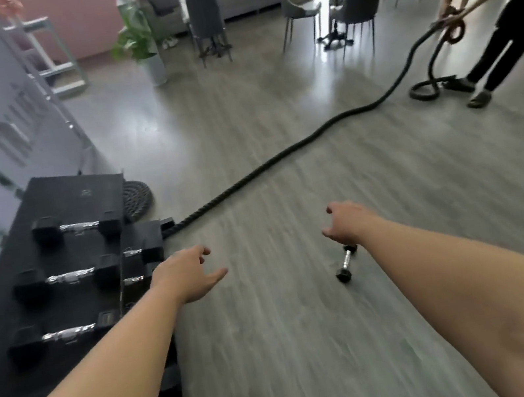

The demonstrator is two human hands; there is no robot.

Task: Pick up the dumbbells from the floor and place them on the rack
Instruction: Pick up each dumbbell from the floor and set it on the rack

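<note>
Both forearms reached out over the floor [279,351], and both hands were empty with fingers loosely spread: the left hand [188,274] beside the rack [57,205], the right hand [344,222] above a small dumbbell [346,262] lying on the boards. Several dumbbells sat on the rack already; blur hid the lower tiers. The pickup seemed to be starting; next, the right hand needed to drop and close round the handle.
</note>
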